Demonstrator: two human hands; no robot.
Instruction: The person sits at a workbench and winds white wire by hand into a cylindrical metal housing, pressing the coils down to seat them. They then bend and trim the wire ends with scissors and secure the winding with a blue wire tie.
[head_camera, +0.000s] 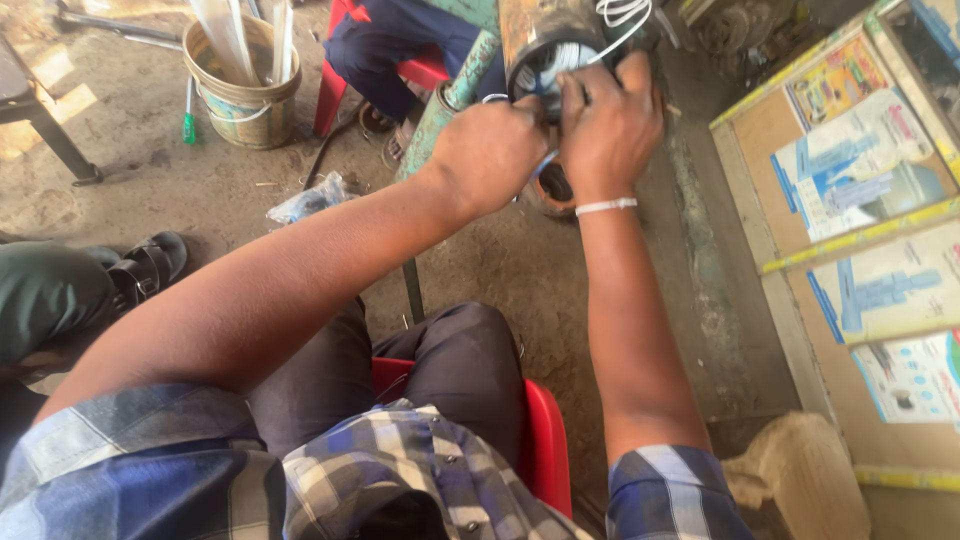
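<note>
Both hands meet at the open mouth of a rusty motor stator (540, 45) propped at arm's reach: the left hand (487, 152) and right hand (607, 125) have fingers pressed together, pinching white winding wires (622, 14) to steady them.

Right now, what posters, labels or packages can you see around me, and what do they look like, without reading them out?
Top poster: right wall panel, rectangular, yellow and orange.
Second poster: below it, pale with blue graphics.
Third poster: lower still, white and blue.
Bottom poster: lowest, pale, small dark picture.
Bucket: upper left floor, round, tan with faded greenish label.
</note>
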